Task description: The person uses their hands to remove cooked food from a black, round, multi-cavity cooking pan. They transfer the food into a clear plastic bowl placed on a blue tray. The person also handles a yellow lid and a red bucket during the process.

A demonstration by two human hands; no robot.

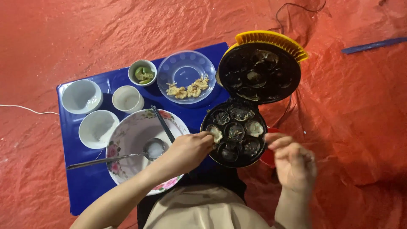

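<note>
The left hand [188, 149] reaches across to the round black mould pan [234, 132], its fingers drawn together and pinching a pale, crumpled cake [216, 133] at the pan's left rim. The right hand [292, 161] hovers just off the pan's right edge, fingers loosely curled and slightly blurred, holding nothing that can be made out.

The pan is dark, with shallow round cups, several holding pale cooked rounds. Its hinged lid [258, 72] stands open behind it, equally black and dimpled, with a ribbed yellow plastic edge on top.

The pan sits at the right edge of a low, glossy blue worktop [80, 186]. Near its front edge lies a wide plate with a pink flower rim [127, 140], carrying a metal ladle [127, 156] and dark chopsticks [163, 123]. Toward the far edge stands a clear glass dish [186, 72] with some golden pieces, beside a small bowl of green bits [143, 73]. Three plain white bowls [97, 128] cluster by the left edge. Crinkled red plastic sheeting [352, 106] covers the floor all round.
</note>
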